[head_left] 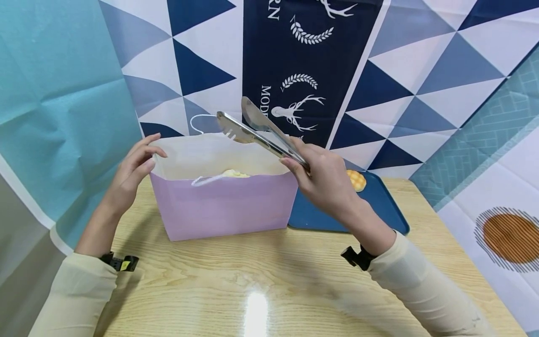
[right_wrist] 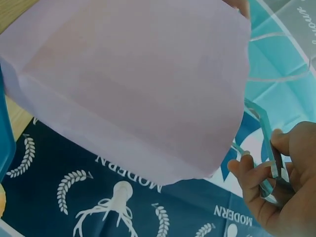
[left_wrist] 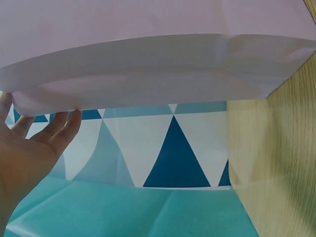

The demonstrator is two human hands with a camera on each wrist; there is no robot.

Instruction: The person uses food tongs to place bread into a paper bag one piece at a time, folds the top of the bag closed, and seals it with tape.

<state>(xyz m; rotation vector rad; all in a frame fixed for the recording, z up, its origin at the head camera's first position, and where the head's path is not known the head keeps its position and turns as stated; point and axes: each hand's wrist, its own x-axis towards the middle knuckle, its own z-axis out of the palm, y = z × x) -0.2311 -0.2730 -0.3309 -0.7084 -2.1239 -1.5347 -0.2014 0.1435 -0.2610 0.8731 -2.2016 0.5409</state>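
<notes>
A lilac paper bag (head_left: 227, 206) with a white inside stands upright on the table, its mouth open at the top. At its left upper corner my left hand (head_left: 131, 175) holds the rim, and the fingers bend over the edge. My right hand (head_left: 324, 178) grips a pair of metal tongs (head_left: 269, 140) above the bag's right side. The tongs point up and left over the bag's mouth; their ends are apart with nothing between them. Inside the bag, the top of a pale yellow thing (head_left: 236, 173) shows just above the front rim; its lower part is hidden.
Right of the bag lies a blue tray (head_left: 383, 206) with a round, grid-marked golden bun (head_left: 356, 180) on it, partly behind my right hand. White cord handles (head_left: 204, 180) hang at the bag's rim. Patterned cloth (head_left: 210, 61) covers the wall behind the wooden table (head_left: 210, 290).
</notes>
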